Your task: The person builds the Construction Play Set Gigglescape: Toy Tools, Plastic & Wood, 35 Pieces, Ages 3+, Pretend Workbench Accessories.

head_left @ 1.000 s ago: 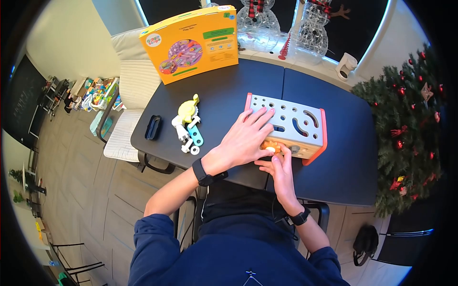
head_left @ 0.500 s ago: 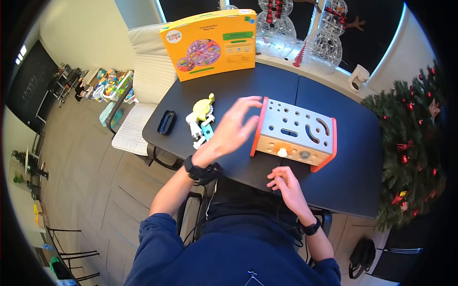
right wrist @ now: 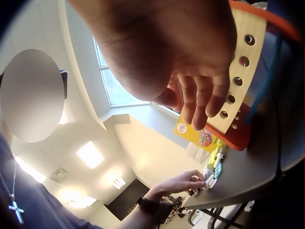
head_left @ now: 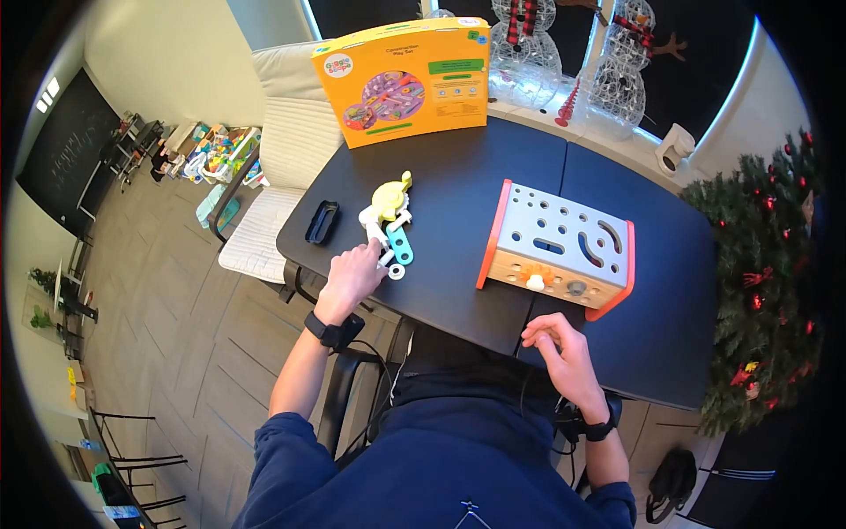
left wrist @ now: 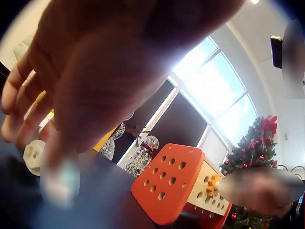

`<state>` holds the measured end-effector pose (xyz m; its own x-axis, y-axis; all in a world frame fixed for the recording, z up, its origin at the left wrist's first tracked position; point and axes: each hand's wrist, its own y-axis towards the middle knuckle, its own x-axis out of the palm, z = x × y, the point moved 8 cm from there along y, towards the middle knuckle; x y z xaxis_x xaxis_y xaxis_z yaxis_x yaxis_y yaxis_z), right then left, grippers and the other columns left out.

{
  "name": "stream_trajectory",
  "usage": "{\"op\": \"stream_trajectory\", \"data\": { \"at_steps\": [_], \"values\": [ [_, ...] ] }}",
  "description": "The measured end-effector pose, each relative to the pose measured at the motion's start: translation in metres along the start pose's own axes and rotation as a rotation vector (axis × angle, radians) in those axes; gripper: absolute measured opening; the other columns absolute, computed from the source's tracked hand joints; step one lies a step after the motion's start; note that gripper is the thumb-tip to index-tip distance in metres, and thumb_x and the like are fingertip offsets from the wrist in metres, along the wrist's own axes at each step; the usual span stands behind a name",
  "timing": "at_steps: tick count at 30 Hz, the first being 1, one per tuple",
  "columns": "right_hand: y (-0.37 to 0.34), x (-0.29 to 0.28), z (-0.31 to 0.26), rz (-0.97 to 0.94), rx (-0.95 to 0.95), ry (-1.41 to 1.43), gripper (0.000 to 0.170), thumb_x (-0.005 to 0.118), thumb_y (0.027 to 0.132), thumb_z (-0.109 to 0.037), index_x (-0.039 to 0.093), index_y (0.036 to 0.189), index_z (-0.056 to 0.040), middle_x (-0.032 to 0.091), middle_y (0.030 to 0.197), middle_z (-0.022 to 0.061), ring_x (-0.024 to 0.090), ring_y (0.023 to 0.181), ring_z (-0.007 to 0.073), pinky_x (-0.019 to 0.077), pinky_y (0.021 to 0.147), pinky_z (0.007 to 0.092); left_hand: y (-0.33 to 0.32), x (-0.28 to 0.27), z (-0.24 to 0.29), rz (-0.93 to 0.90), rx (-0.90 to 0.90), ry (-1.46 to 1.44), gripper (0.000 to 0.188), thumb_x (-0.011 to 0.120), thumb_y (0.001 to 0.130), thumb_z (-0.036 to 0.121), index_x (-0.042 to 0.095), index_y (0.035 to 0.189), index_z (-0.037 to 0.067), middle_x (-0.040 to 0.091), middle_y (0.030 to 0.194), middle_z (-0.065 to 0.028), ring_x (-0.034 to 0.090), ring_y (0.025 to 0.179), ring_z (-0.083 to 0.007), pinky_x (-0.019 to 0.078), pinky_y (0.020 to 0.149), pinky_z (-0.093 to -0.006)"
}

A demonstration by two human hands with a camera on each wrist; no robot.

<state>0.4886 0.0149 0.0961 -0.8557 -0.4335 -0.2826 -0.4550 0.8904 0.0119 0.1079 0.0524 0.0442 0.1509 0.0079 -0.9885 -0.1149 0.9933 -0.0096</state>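
My left hand [head_left: 352, 275] is at the near side of a small pile of toy parts, its fingertips at the white pieces. In the left wrist view its fingers are spread and the thumb is apart. The pile has a yellow round piece [head_left: 388, 201], a teal strip with holes [head_left: 401, 247], a white bolt [head_left: 386, 258] and a white ring-shaped nut [head_left: 397, 273]. My right hand [head_left: 568, 360] hovers by the table's near edge, fingers loosely bent and holding nothing. Before it stands a toy workbench [head_left: 555, 225] with an orange gear [head_left: 539, 271] and white knob-like bolt [head_left: 535, 284] on its front.
A yellow play set box [head_left: 405, 93] stands at the back of the dark table [head_left: 449, 176]. Left of the parts lies a black tray [head_left: 322, 222]. A decorated Christmas tree [head_left: 758, 282] stands close to the right, a white chair [head_left: 273, 216] to the left.
Both hands have come away from the orange gear on the workbench. The left hand has moved left to the loose parts; the right has drawn back toward the near edge.
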Motion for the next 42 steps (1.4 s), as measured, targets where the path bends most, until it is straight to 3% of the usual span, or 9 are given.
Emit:
{"op": "stream_trajectory", "data": {
  "at_steps": [11, 14, 17, 18, 21, 22, 25, 26, 42],
  "values": [
    [-0.006, -0.007, -0.002, -0.026, -0.057, -0.062, 0.014, 0.057, 0.110, -0.004, 0.063, 0.121, 0.0019, 0.076, 0.106, 0.0136, 0.078, 0.098, 0.0230, 0.0606, 0.089, 0.0353, -0.004, -0.015, 0.020, 0.066, -0.013, -0.043, 0.028, 0.071, 0.097, 0.026, 0.064, 0.116, 0.007, 0.078, 0.101, -0.0191, 0.076, 0.091, -0.0423, 0.0584, 0.077, -0.0547],
    [-0.008, -0.014, -0.004, 0.015, -0.062, -0.064, 0.013, 0.057, 0.109, -0.002, 0.064, 0.119, 0.0014, 0.075, 0.106, 0.0136, 0.077, 0.098, 0.0240, 0.0602, 0.089, 0.0355, -0.008, -0.050, 0.050, 0.136, 0.024, -0.158, 0.029, 0.070, 0.098, 0.026, 0.066, 0.121, 0.009, 0.078, 0.104, -0.0151, 0.077, 0.089, -0.0380, 0.0588, 0.077, -0.0510],
    [-0.008, -0.028, -0.014, 0.145, -0.169, -0.190, 0.012, 0.060, 0.106, 0.002, 0.065, 0.116, 0.0008, 0.074, 0.107, 0.0140, 0.076, 0.099, 0.0259, 0.0592, 0.090, 0.0364, -0.003, -0.069, 0.080, 0.179, 0.125, -0.355, 0.033, 0.069, 0.099, 0.026, 0.066, 0.127, 0.007, 0.075, 0.104, -0.0207, 0.076, 0.092, -0.0414, 0.0592, 0.079, -0.0528],
    [-0.008, -0.032, -0.020, 0.197, -0.225, -0.255, 0.012, 0.061, 0.105, 0.003, 0.066, 0.115, 0.0006, 0.073, 0.107, 0.0142, 0.075, 0.099, 0.0267, 0.0588, 0.090, 0.0368, 0.001, -0.071, 0.088, 0.123, 0.106, -0.453, 0.036, 0.068, 0.102, 0.026, 0.066, 0.131, 0.005, 0.075, 0.103, -0.0195, 0.076, 0.091, -0.0367, 0.0598, 0.081, -0.0476],
    [-0.011, -0.051, -0.028, 0.433, -0.348, -0.512, 0.021, 0.065, 0.097, 0.008, 0.067, 0.116, -0.0004, 0.067, 0.124, 0.0166, 0.066, 0.119, 0.0358, 0.0535, 0.102, 0.0426, 0.026, -0.051, 0.094, 0.115, 0.184, -0.641, 0.037, 0.065, 0.106, 0.027, 0.065, 0.134, 0.003, 0.074, 0.103, -0.0186, 0.075, 0.088, -0.0317, 0.0597, 0.082, -0.0430],
    [-0.013, -0.057, -0.021, 0.436, -0.301, -0.619, 0.034, 0.070, 0.096, 0.005, 0.065, 0.128, -0.0034, 0.058, 0.146, 0.0198, 0.054, 0.137, 0.0409, 0.0456, 0.113, 0.0494, 0.033, -0.043, 0.096, 0.096, 0.185, -0.662, 0.038, 0.061, 0.111, 0.028, 0.063, 0.139, 0.002, 0.076, 0.104, -0.0170, 0.075, 0.089, -0.0263, 0.0596, 0.082, -0.0394],
    [-0.006, -0.062, -0.031, 0.536, -0.293, -0.959, 0.050, 0.072, 0.098, -0.002, 0.057, 0.145, -0.0064, 0.043, 0.163, 0.0229, 0.039, 0.153, 0.0445, 0.0363, 0.122, 0.0549, 0.054, -0.002, 0.096, 0.000, 0.088, -1.029, 0.041, 0.060, 0.112, 0.027, 0.060, 0.145, 0.002, 0.077, 0.107, -0.0158, 0.075, 0.091, -0.0224, 0.0600, 0.082, -0.0372],
    [-0.002, -0.066, -0.019, 0.502, -0.229, -1.025, 0.062, 0.072, 0.099, -0.006, 0.050, 0.157, -0.0075, 0.030, 0.172, 0.0248, 0.026, 0.161, 0.0467, 0.0286, 0.128, 0.0589, 0.061, 0.005, 0.098, 0.000, 0.104, -1.086, 0.042, 0.059, 0.113, 0.025, 0.057, 0.149, 0.003, 0.077, 0.109, -0.0142, 0.075, 0.091, -0.0202, 0.0603, 0.083, -0.0358],
    [0.008, -0.085, 0.008, 0.483, -0.165, -1.017, 0.063, 0.064, 0.101, 0.001, 0.047, 0.161, -0.0080, 0.029, 0.176, 0.0201, 0.017, 0.167, 0.0437, 0.0253, 0.132, 0.0550, 0.095, 0.008, 0.135, 0.146, 0.300, -1.191, 0.038, 0.055, 0.113, 0.009, 0.058, 0.152, 0.009, 0.073, 0.119, -0.0125, 0.075, 0.098, -0.0202, 0.0601, 0.086, -0.0365]
  ]
}}
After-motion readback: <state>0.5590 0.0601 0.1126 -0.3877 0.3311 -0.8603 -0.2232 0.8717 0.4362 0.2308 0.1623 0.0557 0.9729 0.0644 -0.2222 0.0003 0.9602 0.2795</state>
